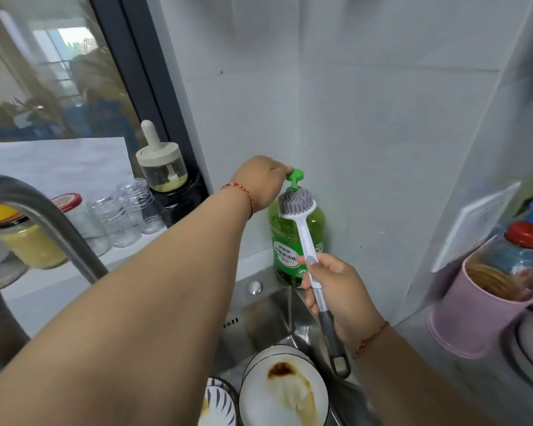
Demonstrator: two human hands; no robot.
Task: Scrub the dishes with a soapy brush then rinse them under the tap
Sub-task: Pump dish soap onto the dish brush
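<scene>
At far left we note the grey tap [28, 216] arching across the view, and behind it on the window ledge a yellow-lidded jar [28, 241], a red-lidded jar [71, 204], two clear glass jars [126, 207] and a cream-capped dispenser jar [163, 167]. Our left hand [263, 182] reaches to the corner of the tiled wall; its fingers rest on the green pump head [294, 176] of the green detergent bottle [290, 241], which stands upright on the counter at the back corner of the sink [259, 321]. We cannot tell whether the fingers curl round the pump or only press it. Our right hand [336, 290] grips the brush [308, 241] by the middle of its white-and-grey handle, with the grey bristle head up, just under the pump spout and in front of the bottle. Below, in the sink, lie a white bowl [283, 392] with brown residue and, to its left, a striped dish [217, 407]. At right, a pink holder [474, 315] hangs on the wall beside red-capped and blue-capped bottles [523, 244].
</scene>
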